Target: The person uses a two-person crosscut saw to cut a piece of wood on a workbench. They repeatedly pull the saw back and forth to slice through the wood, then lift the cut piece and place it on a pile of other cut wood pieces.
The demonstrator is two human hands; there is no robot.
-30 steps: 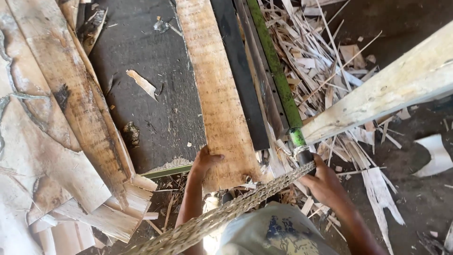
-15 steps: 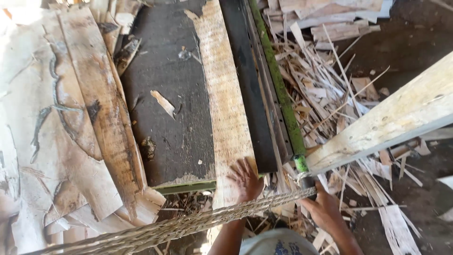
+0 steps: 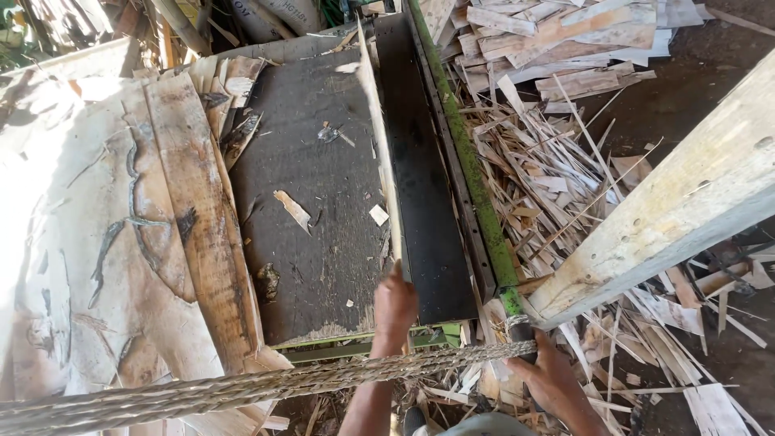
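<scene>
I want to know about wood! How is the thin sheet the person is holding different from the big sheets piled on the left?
The thin sheet stands on its edge, held by the left hand; the big sheets lie flat. The thin sheet looks narrow and straight; the big sheets are wide, cracked and streaked with dark marks. Both are pale, thin wood.

Left arm: bare forearm rises from the bottom edge of the view, almost straight up; wrist unbent
Left hand (image 3: 395,305): fingers curled forward and closed in a grip; back of the hand towards the camera
Right arm: forearm enters at the lower right, angled up and leftward
Right hand (image 3: 547,373): fingers wrapped shut; knuckles uppermost
</scene>
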